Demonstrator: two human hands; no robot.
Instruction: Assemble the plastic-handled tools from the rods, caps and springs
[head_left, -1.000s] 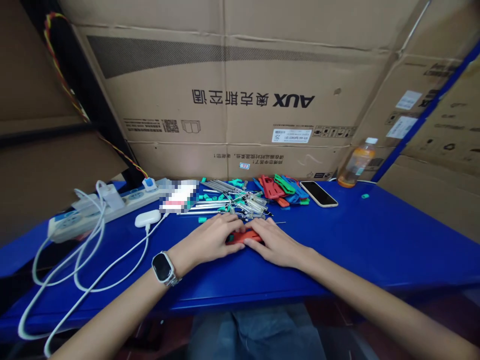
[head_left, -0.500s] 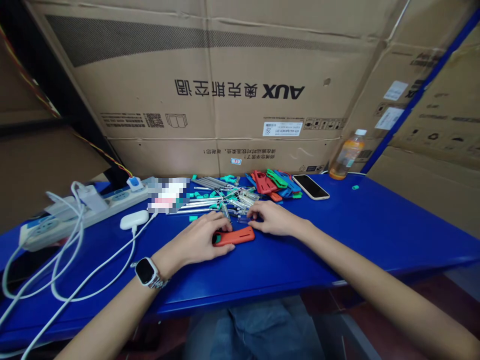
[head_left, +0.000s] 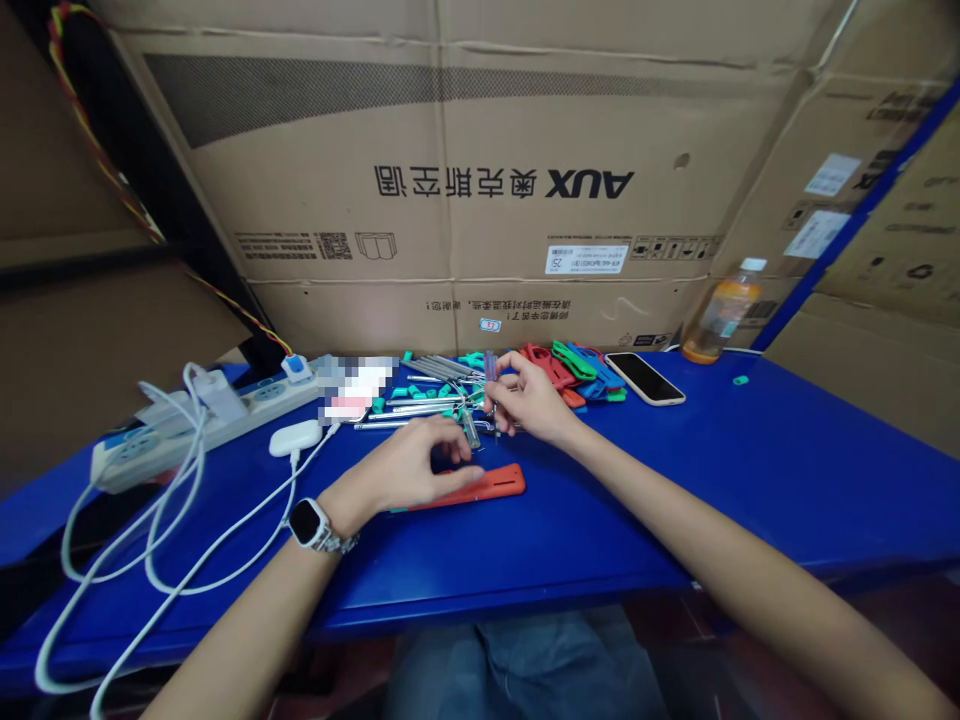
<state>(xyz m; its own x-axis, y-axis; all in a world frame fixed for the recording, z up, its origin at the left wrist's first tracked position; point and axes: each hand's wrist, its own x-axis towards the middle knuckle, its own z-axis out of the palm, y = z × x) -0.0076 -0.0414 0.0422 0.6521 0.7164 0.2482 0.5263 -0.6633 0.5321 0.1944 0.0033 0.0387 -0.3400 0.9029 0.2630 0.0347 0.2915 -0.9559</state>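
My left hand point(head_left: 409, 470) rests on the blue table point(head_left: 675, 480) with its fingers curled over the left end of a flat red plastic holder point(head_left: 491, 485). My right hand point(head_left: 525, 400) is lifted a little behind it, pinching a clear-handled small screwdriver point(head_left: 489, 375) that stands nearly upright. Another clear-handled piece point(head_left: 470, 430) lies between the two hands. Behind them lies a heap of metal shafts with teal tips point(head_left: 427, 395).
More red, green and blue plastic holders point(head_left: 574, 368) lie beside a phone point(head_left: 645, 378). A bottle of orange drink point(head_left: 724, 315) stands against the big cardboard box point(head_left: 480, 170). At left sit a power strip point(head_left: 202, 415), white cables point(head_left: 150, 540) and a white charger point(head_left: 295, 437).
My right hand left the red holder, reached into the heap and lifted a clear-handled screwdriver. My left hand stayed on the holder's left end.
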